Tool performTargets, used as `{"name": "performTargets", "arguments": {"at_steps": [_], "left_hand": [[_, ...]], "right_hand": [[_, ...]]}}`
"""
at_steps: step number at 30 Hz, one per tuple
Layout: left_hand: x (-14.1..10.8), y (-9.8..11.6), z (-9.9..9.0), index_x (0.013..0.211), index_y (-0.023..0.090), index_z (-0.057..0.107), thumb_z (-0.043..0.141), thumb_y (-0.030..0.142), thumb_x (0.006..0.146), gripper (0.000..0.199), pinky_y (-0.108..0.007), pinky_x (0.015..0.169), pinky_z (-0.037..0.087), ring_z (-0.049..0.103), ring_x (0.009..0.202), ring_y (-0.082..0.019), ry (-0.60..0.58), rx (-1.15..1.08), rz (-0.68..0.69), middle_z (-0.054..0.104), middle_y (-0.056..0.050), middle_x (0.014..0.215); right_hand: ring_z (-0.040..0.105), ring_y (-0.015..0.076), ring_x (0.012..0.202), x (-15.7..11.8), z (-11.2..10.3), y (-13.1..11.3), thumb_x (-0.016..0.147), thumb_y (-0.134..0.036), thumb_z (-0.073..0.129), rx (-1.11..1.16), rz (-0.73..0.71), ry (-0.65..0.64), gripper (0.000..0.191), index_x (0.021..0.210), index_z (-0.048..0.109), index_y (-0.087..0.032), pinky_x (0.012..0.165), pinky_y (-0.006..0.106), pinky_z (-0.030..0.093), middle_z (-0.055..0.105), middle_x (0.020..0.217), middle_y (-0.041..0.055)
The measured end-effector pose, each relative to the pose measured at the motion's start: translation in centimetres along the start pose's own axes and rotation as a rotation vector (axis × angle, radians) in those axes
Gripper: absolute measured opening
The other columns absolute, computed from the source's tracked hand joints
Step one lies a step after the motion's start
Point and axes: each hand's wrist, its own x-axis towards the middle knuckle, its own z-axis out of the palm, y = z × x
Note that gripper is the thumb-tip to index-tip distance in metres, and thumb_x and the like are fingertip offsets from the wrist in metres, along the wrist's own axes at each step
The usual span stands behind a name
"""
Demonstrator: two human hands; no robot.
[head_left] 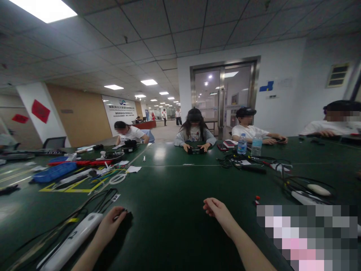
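My left hand (110, 222) rests at the green table beside a white power strip (72, 244). Its fingers are curled, and a small dark thing shows at the fingertips, too small to name. Black cables (94, 205) run past the strip, near a tag marked 2. My right hand (218, 210) is held over the table to the right, fingers bent in and pressed together; nothing shows in them. Between the two hands lies a stretch of green tabletop (166, 218).
A blue tray (55, 172), white cable coil (117, 178) and paper (134, 169) lie left. Water bottles (241, 144), tangled cables (234, 162) and a white mouse (318, 189) lie right. Across the table, a person (194, 131) holds a dark device; others sit alongside.
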Motion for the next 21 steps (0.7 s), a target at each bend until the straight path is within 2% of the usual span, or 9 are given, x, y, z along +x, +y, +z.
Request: {"name": "performTargets", "arguments": {"at_steps": [6, 13, 21], "left_hand": [[0.0, 0.3, 1.7, 0.081, 0.021, 0.054, 0.053, 0.052, 0.063, 0.036, -0.030, 0.073, 0.046, 0.061, 0.083, -0.020, -0.109, -0.028, 0.024, 0.065, -0.002, 0.080], [-0.1, 0.5, 1.9, 0.081, 0.019, 0.053, 0.058, 0.048, 0.062, 0.035, -0.027, 0.065, 0.045, 0.059, 0.070, -0.016, -0.063, -0.122, 0.003, 0.061, 0.001, 0.070], [0.2, -0.5, 2.1, 0.085, 0.018, 0.051, 0.060, 0.043, 0.062, 0.035, -0.027, 0.068, 0.043, 0.060, 0.070, -0.015, -0.061, -0.265, -0.023, 0.063, 0.000, 0.071]], "right_hand": [[0.054, 0.0180, 0.075, 0.0, 0.1, -0.1, 0.073, -0.048, 0.046, -0.007, -0.005, 0.022, 0.036, 0.088, 0.060, -0.018, 0.071, 0.033, 0.043, 0.060, 0.083, 0.0054], [0.055, 0.0187, 0.077, 0.4, -0.3, 0.4, 0.073, -0.046, 0.048, -0.010, 0.012, 0.009, 0.035, 0.091, 0.060, -0.019, 0.072, 0.034, 0.043, 0.060, 0.085, 0.0055], [0.056, 0.0203, 0.078, 0.5, -0.4, 0.4, 0.071, -0.047, 0.050, -0.024, 0.026, 0.021, 0.035, 0.090, 0.062, -0.020, 0.072, 0.034, 0.044, 0.062, 0.084, 0.0055]]}}
